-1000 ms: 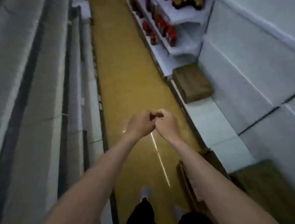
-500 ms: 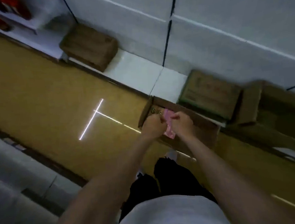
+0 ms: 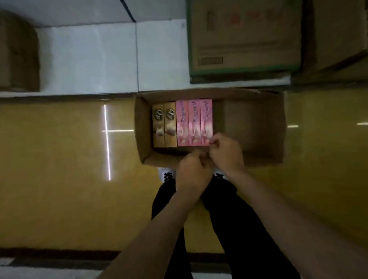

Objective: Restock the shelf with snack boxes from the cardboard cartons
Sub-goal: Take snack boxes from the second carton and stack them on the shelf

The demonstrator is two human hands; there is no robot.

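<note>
Closest in, both forearms are stretched toward twelve o'clock, with the left hand (image 3: 192,171) and right hand (image 3: 226,152) curled knuckle to knuckle over the near wall of the open carton (image 3: 142,129); whether anything is pinched between them cannot be told. Inside, at the carton's nine o'clock end, two tan snack boxes (image 3: 164,124) and three pink snack boxes (image 3: 194,123) are seen standing in a row, its three o'clock half showing bare cardboard. Farther off at twelve, the bottom shelf (image 3: 88,58) is loaded only with a closed carton (image 3: 243,33), so the restocking is judged barely begun.
</note>
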